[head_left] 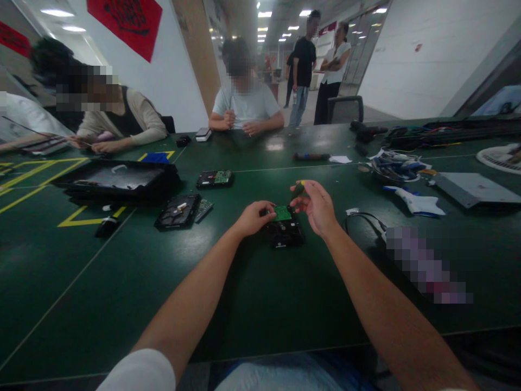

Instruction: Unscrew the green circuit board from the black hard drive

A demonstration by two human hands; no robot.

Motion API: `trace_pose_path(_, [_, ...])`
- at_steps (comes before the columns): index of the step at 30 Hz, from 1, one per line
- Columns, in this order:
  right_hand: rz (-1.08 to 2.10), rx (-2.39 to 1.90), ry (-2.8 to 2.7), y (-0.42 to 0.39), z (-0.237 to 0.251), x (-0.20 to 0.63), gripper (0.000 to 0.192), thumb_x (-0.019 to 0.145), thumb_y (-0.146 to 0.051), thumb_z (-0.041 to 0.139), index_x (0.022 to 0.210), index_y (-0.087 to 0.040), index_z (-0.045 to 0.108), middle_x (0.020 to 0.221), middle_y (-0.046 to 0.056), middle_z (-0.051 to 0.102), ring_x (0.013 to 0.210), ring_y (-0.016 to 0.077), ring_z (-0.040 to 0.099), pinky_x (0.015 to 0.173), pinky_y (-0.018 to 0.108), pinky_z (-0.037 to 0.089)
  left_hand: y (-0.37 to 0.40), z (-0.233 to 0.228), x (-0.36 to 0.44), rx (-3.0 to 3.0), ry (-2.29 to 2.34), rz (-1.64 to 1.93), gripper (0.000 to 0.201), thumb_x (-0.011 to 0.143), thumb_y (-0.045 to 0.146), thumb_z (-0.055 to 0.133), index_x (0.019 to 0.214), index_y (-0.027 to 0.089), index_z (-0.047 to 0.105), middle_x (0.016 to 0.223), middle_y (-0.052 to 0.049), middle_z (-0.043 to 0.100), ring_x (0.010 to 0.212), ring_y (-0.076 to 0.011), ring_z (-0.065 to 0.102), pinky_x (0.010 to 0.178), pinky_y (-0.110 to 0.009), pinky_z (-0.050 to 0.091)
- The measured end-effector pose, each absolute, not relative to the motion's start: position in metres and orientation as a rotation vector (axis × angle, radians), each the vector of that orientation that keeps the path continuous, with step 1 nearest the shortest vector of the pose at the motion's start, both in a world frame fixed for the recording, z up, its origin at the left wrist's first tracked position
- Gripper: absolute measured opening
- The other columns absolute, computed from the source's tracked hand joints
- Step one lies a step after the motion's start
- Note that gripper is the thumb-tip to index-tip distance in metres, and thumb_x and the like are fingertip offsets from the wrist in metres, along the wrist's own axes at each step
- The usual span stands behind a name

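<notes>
A hard drive (pixel 285 233) lies on the green table in front of me, its green circuit board (pixel 283 213) facing up. My left hand (pixel 255 218) grips its left side, thumb and fingers at the edge of the board. Just above the drive's right far corner, my right hand (pixel 318 207) is closed around a screwdriver (pixel 299 189) with a dark green and yellow handle. The screwdriver's shaft and tip are too small and hidden to make out.
To the left lie another hard drive (pixel 178 210), a loose circuit board (pixel 203 209) and a third drive (pixel 215 178). Black trays (pixel 118 179) stand farther left. At right are a cable bundle (pixel 394 165), a metal box (pixel 478 189) and a blurred-out object (pixel 423 263). Co-workers sit opposite.
</notes>
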State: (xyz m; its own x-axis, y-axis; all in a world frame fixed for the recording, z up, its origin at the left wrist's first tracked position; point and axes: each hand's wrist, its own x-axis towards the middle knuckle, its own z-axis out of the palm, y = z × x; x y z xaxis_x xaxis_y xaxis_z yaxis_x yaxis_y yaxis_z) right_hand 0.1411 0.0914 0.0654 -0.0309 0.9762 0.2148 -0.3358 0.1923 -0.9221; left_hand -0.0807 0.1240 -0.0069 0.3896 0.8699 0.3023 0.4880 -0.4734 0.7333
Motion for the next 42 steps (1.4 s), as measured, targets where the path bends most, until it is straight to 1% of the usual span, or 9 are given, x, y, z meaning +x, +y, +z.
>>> trace_pose_path(6, [1.185,-0.825,-1.117,0.0919,0.0658,0.1410,0.038,0.083,-0.056,0.076,0.106,-0.025,0.071,0.084,-0.002,0.068,0.057,0.0074,0.063,0.045,0.018,0.044,0.1239,-0.0075,-0.0807,2.122,1.153,0.939,0.009,0.090,0.030,0.070,0.092,0.021,0.069,0.125,-0.007,0.072,0.106,-0.0229,0.066,0.099,-0.043,0.049])
trace_pose_path(11, [1.199,-0.812,-1.097,0.0908,0.0651,0.1393,0.043,0.081,-0.060,0.077,0.099,-0.024,0.063,0.106,0.002,0.074,0.060,0.0091,0.067,0.046,0.020,0.047,0.1247,-0.0082,-0.0812,2.116,1.154,0.932,0.010,0.090,0.030,0.071,0.092,0.021,0.068,0.125,-0.007,0.072,0.107,-0.0235,0.066,0.099,-0.043,0.050])
trace_pose_path(15, [1.263,-0.759,-1.093,0.0910,0.0646,0.1400,0.041,0.086,-0.063,0.071,0.098,-0.025,0.062,0.104,0.002,0.075,0.061,0.0108,0.069,0.049,0.022,0.049,0.1247,-0.0074,-0.0813,2.115,1.160,0.920,0.010,0.090,0.031,0.071,0.092,0.021,0.069,0.126,-0.007,0.072,0.108,-0.0242,0.066,0.100,-0.044,0.050])
trace_pose_path(19, [1.222,-0.805,-1.125,0.0913,0.0658,0.1403,0.041,0.084,-0.059,0.074,0.109,-0.027,0.071,0.083,-0.002,0.070,0.055,0.0088,0.062,0.044,0.020,0.042,0.1241,-0.0062,-0.0808,2.108,1.171,0.916,0.009,0.090,0.030,0.071,0.092,0.021,0.069,0.126,-0.007,0.072,0.109,-0.0246,0.066,0.100,-0.045,0.049])
trace_pose_path(22, [1.181,-0.843,-1.140,0.0910,0.0667,0.1397,0.040,0.083,-0.058,0.076,0.106,-0.025,0.074,0.066,-0.004,0.061,0.054,0.0090,0.058,0.043,0.020,0.039,0.1235,-0.0062,-0.0808,2.104,1.163,0.924,0.008,0.090,0.029,0.071,0.091,0.022,0.069,0.126,-0.007,0.072,0.109,-0.0246,0.066,0.101,-0.045,0.049])
trace_pose_path(29, [1.209,-0.775,-1.067,0.0922,0.0640,0.1382,0.040,0.082,-0.059,0.077,0.095,-0.024,0.064,0.100,0.001,0.073,0.059,0.0087,0.065,0.051,0.022,0.049,0.1235,-0.0061,-0.0811,2.109,1.150,0.929,0.009,0.090,0.031,0.071,0.090,0.022,0.069,0.125,-0.007,0.072,0.108,-0.0241,0.066,0.100,-0.044,0.050])
trace_pose_path(31, [1.237,-0.768,-1.057,0.0929,0.0636,0.1386,0.040,0.083,-0.061,0.075,0.098,-0.025,0.064,0.096,-0.001,0.073,0.060,0.0094,0.066,0.052,0.022,0.050,0.1236,-0.0057,-0.0808,2.110,1.148,0.924,0.009,0.090,0.030,0.071,0.090,0.021,0.069,0.124,-0.007,0.072,0.108,-0.0238,0.066,0.100,-0.044,0.050])
trace_pose_path(37, [1.165,-0.839,-1.088,0.0935,0.0646,0.1398,0.037,0.082,-0.057,0.077,0.103,-0.026,0.071,0.068,-0.006,0.060,0.052,0.0078,0.056,0.042,0.019,0.036,0.1244,-0.0059,-0.0809,2.111,1.154,0.921,0.008,0.089,0.029,0.071,0.090,0.022,0.069,0.125,-0.007,0.072,0.111,-0.0246,0.066,0.102,-0.045,0.049])
trace_pose_path(42, [1.167,-0.815,-1.068,0.0919,0.0649,0.1377,0.041,0.078,-0.056,0.081,0.096,-0.024,0.062,0.103,0.002,0.075,0.058,0.0081,0.065,0.044,0.020,0.043,0.1259,-0.0081,-0.0817,2.124,1.140,0.934,0.009,0.090,0.030,0.071,0.092,0.022,0.069,0.124,-0.006,0.072,0.108,-0.0239,0.066,0.100,-0.044,0.050])
